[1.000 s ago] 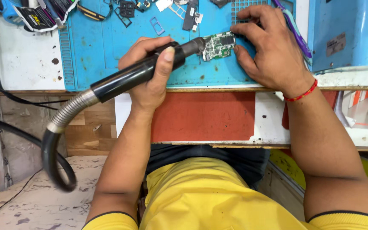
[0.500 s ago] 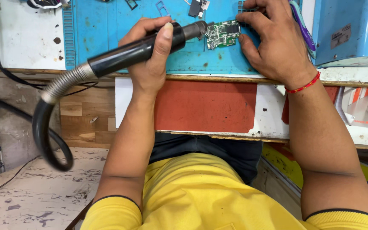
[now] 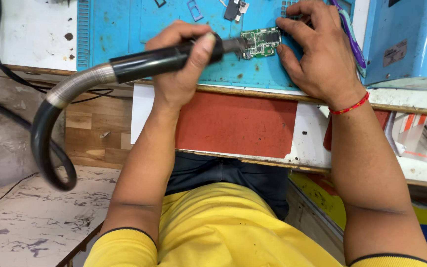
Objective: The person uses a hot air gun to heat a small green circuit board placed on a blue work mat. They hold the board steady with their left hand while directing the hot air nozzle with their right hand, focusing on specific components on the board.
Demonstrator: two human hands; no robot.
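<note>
My left hand [image 3: 181, 69] is clenched around the black hot-air wand [image 3: 166, 57], nozzle at the left edge of the green board [image 3: 260, 43]. My right hand [image 3: 317, 52] rests with fingers spread, pinning the board's right edge. The board lies flat on the blue mat [image 3: 119, 29] on the desk [image 3: 25, 34].

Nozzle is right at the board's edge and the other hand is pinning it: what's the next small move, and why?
Probably ease the hot-air wand slightly right, over the circuit board. Its tip sits only at the board's left edge, while the right hand steadies the board on the blue mat and the left hand grips the wand.
</note>
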